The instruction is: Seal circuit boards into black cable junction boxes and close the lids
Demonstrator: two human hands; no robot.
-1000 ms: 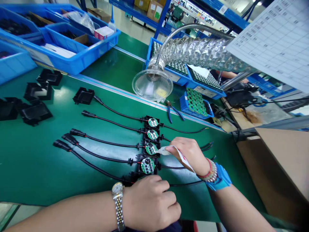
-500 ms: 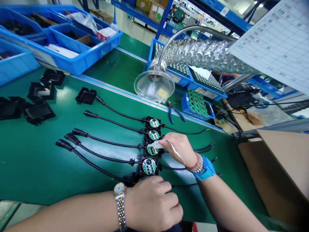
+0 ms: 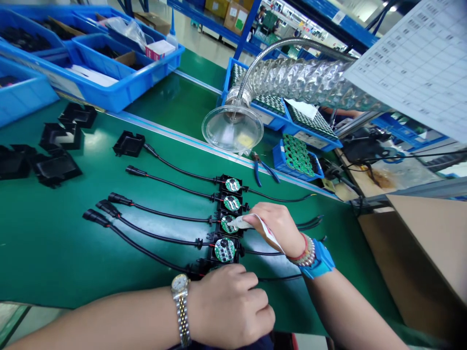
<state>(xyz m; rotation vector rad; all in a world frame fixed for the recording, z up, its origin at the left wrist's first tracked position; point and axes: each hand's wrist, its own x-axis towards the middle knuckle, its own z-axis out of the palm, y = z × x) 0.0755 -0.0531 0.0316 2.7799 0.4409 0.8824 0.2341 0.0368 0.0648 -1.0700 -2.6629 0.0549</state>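
A row of black plastic housings [image 3: 220,212] runs down the green table, each with a round green circuit board [image 3: 224,249] and a black cable on either side. My right hand [image 3: 279,224] is closed around a white squeeze tube [image 3: 268,232]. The tube's pale nozzle [image 3: 241,222] points left, its tip at the third board from the far end [image 3: 228,224]. Below, my left hand [image 3: 229,306] is curled at the near end of the row, covering most of the nearest housing. Whatever its fingers hold is hidden beneath it.
Loose black housings [image 3: 54,167] lie at left, below blue parts bins [image 3: 120,97]. A clear fume hood [image 3: 232,129] hangs over the back. Blue-handled cutters [image 3: 256,170] lie near a blue tray of circuit boards [image 3: 297,155]. A cardboard box [image 3: 419,253] stands at right.
My right hand has shifted slightly right with the squeeze tube, and the nozzle tip has slid right across the same board. My left hand has hardly moved.
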